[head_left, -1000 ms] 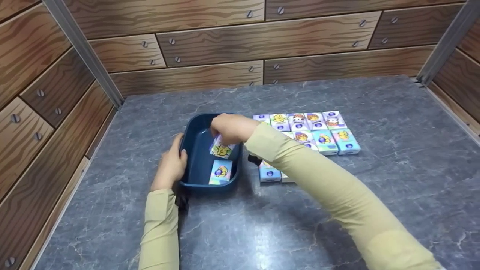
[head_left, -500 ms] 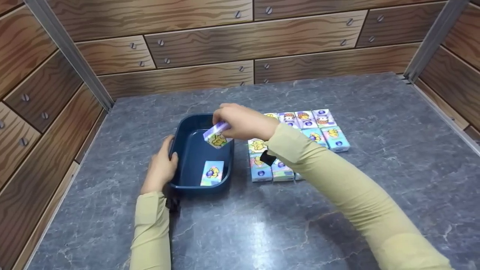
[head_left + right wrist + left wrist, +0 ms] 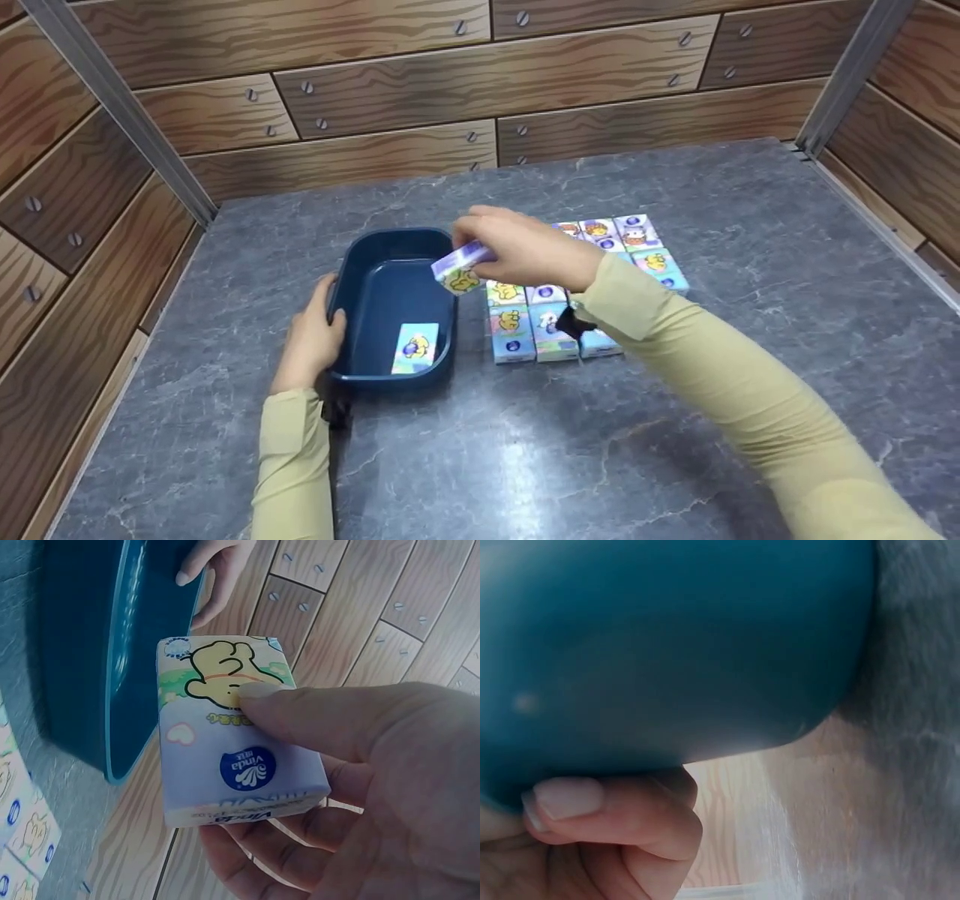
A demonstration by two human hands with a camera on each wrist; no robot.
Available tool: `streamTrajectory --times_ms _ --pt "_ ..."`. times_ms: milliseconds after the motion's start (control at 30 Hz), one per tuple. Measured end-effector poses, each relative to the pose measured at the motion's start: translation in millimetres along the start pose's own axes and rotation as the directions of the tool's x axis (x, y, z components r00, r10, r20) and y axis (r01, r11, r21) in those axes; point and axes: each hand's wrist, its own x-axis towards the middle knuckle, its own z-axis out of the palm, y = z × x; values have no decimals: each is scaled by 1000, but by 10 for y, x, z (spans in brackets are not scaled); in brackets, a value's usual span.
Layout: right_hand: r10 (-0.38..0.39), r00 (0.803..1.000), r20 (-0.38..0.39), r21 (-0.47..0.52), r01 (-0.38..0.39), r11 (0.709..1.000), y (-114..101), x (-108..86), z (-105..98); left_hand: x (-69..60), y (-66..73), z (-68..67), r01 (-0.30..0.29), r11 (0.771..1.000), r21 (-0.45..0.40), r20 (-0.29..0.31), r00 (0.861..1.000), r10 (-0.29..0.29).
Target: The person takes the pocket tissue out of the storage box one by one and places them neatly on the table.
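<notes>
My left hand (image 3: 309,341) grips the left wall of a dark blue plastic basin (image 3: 390,382), thumb at the rim; in the left wrist view, curled fingers (image 3: 630,817) lie against the basin's outside. A tissue pack (image 3: 415,349) with a yellow cartoon lies flat in the basin's near right corner. My right hand (image 3: 517,244) holds another tissue pack (image 3: 240,735), lilac and white with a yellow bear and "Vinda" on it. The thumb presses its printed face and the fingers are behind. That pack hangs tilted above the basin's right rim.
Several tissue packs (image 3: 512,334) lie in close rows on the grey marbled table (image 3: 450,465), right of the basin and partly hidden under my right forearm. Wood-patterned walls (image 3: 390,97) enclose the back and sides.
My right hand has moved up and to the right, from inside the basin to over its right rim, still holding its tissue pack. The left hand keeps its grip on the basin.
</notes>
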Motion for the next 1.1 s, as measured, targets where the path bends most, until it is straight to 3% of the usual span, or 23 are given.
streamTrajectory --times_ms 267,500,733,867,1100 --pt "10 999 -46 4 -9 1000 202 -323 -86 9 5 -5 -21 1000 15 -17 1000 21" --pt "46 995 -91 54 -41 998 581 -764 -113 0 12 -4 0 1000 28 8 1000 0" --pt "154 980 -127 50 -149 988 955 -1262 -181 -14 16 -31 -5 1000 20 19 1000 4" --pt "220 971 -94 59 -215 975 1117 -1537 -191 -22 7 -33 1 1000 15 34 999 -2" --pt "311 949 45 78 -313 946 1370 -1895 -55 -22 2 -38 -25 1000 8 32 999 25"
